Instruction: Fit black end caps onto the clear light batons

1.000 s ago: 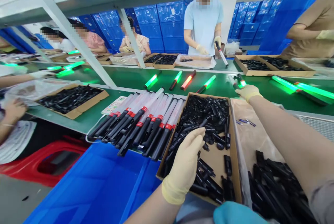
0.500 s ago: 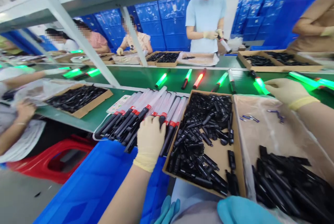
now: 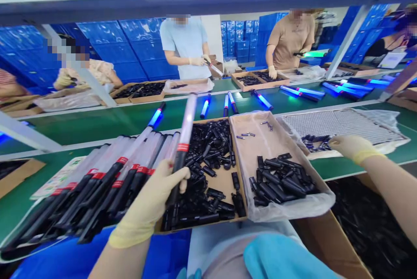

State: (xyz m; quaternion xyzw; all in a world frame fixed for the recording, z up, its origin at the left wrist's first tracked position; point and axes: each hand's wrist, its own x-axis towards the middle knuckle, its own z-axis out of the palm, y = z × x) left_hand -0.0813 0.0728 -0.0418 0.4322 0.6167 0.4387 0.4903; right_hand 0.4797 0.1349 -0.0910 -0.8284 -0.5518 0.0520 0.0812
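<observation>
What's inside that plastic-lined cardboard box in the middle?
The plastic-lined box holds a heap of short black tube parts near its front and a few small loose pieces at the back. Whatever lies under the heap is covered.

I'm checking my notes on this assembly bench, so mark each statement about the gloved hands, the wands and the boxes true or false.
1. The left hand in a yellowish glove grips a black-handled wand with a clear tube and red band. True.
2. That wand glows green. False: its tube is unlit.
3. The right hand reaches to small dark parts by the grey mesh tray. True.
4. The cardboard box of small black caps stands on the green conveyor belt. False: it sits on the near bench, in front of the belt.
5. The lit wands on the belt glow blue. True.
</observation>
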